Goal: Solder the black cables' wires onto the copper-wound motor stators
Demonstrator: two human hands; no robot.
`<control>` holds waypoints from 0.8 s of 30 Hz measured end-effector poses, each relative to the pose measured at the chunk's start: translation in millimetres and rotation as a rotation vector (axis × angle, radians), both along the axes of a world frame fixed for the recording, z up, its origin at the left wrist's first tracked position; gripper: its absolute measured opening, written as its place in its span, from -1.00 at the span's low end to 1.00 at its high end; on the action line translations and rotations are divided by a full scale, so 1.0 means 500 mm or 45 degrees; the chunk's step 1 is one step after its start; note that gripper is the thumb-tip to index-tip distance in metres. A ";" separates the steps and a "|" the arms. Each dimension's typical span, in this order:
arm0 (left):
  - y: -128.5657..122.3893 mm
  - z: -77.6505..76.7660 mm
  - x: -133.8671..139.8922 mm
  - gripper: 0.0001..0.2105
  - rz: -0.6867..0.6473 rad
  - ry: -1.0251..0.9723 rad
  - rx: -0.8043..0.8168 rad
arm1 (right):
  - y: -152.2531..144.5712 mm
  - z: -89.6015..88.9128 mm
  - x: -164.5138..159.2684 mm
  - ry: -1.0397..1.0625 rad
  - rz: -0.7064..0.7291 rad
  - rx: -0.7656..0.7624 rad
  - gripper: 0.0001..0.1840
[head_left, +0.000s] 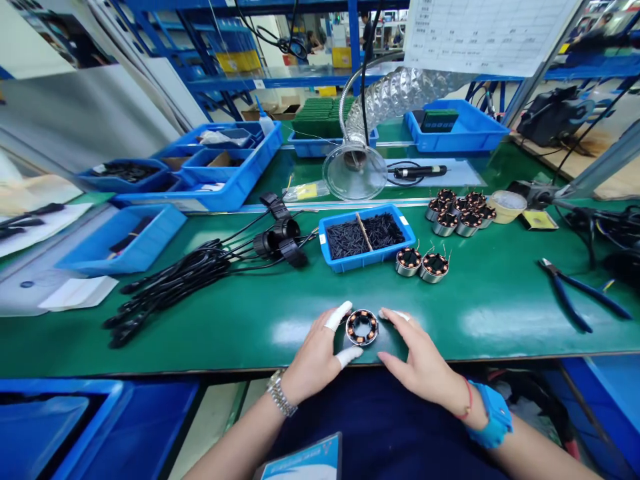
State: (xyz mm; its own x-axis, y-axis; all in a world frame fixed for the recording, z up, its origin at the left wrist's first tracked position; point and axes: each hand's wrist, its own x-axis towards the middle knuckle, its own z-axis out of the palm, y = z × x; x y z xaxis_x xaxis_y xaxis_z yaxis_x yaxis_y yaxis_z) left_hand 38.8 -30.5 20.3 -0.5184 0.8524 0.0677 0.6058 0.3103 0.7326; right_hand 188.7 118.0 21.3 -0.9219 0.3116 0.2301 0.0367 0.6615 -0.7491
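- Nearest, the left hand (316,350) is held curved, with thumb and forefinger widely parted about the left and near sides of a wound ring (359,340); whether the ring is touched by the white-covered fingertips (349,357) cannot be told.
- The right hand (423,353) is held opposite, its thumb and fingers likewise well spread, and nothing is gripped by it.
- Between the two hands, close to the front edge of the green tabletop (240,323), the wound ring is laid flat, its open centre turned upward.
- From the metal rim and close-packed copper coils, the ring may be judged compact, stiff and fairly dense for its size; little give is to be expected under a squeeze.
- A hold is best taken on opposite sides of the outer metal wall, which looks smooth and may prove slightly slippery.
- Pressure on the coils should be avoided, since the windings are probably more easily scratched than the rim.
- Beyond the right hand, blue-handled pliers (566,297) are seen lying with handles spread.
- Farther out, a pair of like rings (434,275) is set just beside a blue tray (367,259) of short black pieces; their upright thin wire ends would likely be bent if caught.
- Farther still, a cluster of rings (469,221) is grouped near a small tub (507,208).
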 end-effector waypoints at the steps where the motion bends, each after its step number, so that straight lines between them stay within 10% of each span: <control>1: -0.007 0.006 -0.010 -0.47 -0.015 -0.053 -0.011 | 0.000 0.000 -0.004 -0.020 0.028 0.002 -0.31; 7: -0.008 0.038 -0.045 -0.83 0.042 -0.187 0.116 | -0.001 0.000 -0.054 -0.034 0.131 -0.028 -0.22; 24: 0.028 0.086 -0.061 -0.90 -0.031 0.210 0.149 | 0.001 0.008 -0.074 -0.023 0.105 0.039 -0.45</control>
